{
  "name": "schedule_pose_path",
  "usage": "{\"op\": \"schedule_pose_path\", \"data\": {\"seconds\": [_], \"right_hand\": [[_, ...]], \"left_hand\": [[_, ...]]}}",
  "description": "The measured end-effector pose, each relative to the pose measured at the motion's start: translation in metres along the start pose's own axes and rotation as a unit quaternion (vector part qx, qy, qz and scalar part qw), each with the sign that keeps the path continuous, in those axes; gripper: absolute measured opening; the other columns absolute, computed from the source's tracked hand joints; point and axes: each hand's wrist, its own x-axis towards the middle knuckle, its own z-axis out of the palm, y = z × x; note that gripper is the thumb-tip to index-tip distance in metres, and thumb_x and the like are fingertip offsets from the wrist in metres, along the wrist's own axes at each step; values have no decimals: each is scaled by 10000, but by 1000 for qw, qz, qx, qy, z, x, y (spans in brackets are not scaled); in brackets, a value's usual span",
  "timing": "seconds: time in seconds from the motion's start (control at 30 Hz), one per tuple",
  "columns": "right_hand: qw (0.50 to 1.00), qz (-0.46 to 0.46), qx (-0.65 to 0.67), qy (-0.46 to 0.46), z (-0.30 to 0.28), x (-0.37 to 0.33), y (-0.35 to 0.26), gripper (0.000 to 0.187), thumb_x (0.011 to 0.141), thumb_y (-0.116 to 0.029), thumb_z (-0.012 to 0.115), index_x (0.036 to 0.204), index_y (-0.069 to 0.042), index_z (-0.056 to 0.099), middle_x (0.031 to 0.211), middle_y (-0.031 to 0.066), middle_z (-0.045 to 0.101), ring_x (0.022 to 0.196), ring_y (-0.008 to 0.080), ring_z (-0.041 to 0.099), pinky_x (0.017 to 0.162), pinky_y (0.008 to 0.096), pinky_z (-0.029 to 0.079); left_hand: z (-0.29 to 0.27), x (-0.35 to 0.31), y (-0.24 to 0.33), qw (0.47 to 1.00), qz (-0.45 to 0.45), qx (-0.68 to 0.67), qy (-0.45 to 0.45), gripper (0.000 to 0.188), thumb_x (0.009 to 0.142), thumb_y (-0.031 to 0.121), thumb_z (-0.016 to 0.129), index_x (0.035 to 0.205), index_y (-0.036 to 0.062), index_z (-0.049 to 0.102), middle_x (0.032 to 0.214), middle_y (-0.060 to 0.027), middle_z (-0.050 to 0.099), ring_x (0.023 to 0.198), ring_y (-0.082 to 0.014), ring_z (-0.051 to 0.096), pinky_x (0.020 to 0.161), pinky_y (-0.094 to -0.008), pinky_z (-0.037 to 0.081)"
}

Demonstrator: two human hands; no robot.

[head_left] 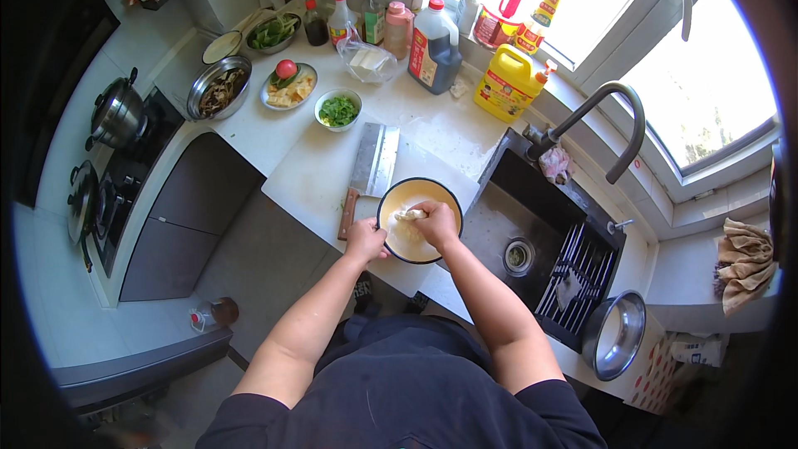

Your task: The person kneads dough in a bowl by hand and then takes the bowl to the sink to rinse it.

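A cream-coloured bowl with a dark rim (pixel 440 189) stands at the front of the white cutting board (pixel 299 175), close to me. My left hand (pixel 366 241) grips its left rim, fingers closed. Inside the bowl, my right hand (pixel 438 224) has its fingers bunched together over white, flour-like stuff (pixel 403 237). Pale, doughy matter (pixel 409 214) is at those fingertips; whether it coats them or is held between them I cannot make out. Just left of the bowl lies a cleaver (pixel 376 158), its wooden handle near my left hand.
A dark sink (pixel 490 229) with a black faucet (pixel 636 129) is on the right, beside a metal basin (pixel 623 337). Behind the board are a bowl of chopped greens (pixel 339 110), a plate of food (pixel 289 87) and several bottles. The stove (pixel 125 183) is at the left.
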Motion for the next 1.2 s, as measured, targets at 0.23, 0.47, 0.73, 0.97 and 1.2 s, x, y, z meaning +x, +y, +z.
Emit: {"op": "schedule_pose_path", "data": {"seconds": [0.23, 0.47, 0.73, 0.97, 1.2], "right_hand": [[997, 30, -30, -72, -31, -11, 6, 194, 641, -9, 592, 796, -74, 687, 787, 129, 654, 777, 260, 630, 703, 336, 490], [963, -87, -243, -73, -40, -20, -4, 172, 686, -41, 567, 804, -79, 686, 855, 158, 655, 847, 317, 619, 752, 381, 495], [958, -24, -230, -168, -3, 1, 12, 100, 635, -117, 664, 728, -79, 665, 763, 117, 659, 747, 265, 633, 681, 348, 495], [949, -29, -270, -159, 23, 20, 36, 136, 697, -99, 580, 804, -63, 656, 848, 169, 648, 832, 335, 613, 746, 381, 484], [967, -69, -224, -98, 27, 12, 38, 150, 729, -98, 556, 822, -16, 641, 832, 187, 644, 800, 332, 620, 714, 388, 484]], "left_hand": [[1, -1, 2, 1000, -5, 1, 3, 213, 824, 36, 491, 998, -13, 603, 731, -101, 648, 502, -127, 620, 411, -209, 487], [1, -1, 2, 1000, -2, -3, 3, 211, 821, 32, 496, 999, -19, 599, 716, -99, 644, 499, -124, 616, 409, -211, 487], [-1, 2, -2, 1000, 0, -5, 1, 201, 832, 54, 519, 999, -20, 602, 724, -96, 650, 505, -124, 618, 412, -210, 487], [0, -3, 5, 1000, -6, 2, 6, 200, 828, 46, 519, 998, -21, 601, 723, -93, 649, 502, -123, 618, 401, -210, 478], [0, 6, -6, 1000, 6, -14, 2, 166, 813, 32, 501, 928, -38, 599, 695, -117, 645, 502, -154, 629, 416, -247, 499]]}}
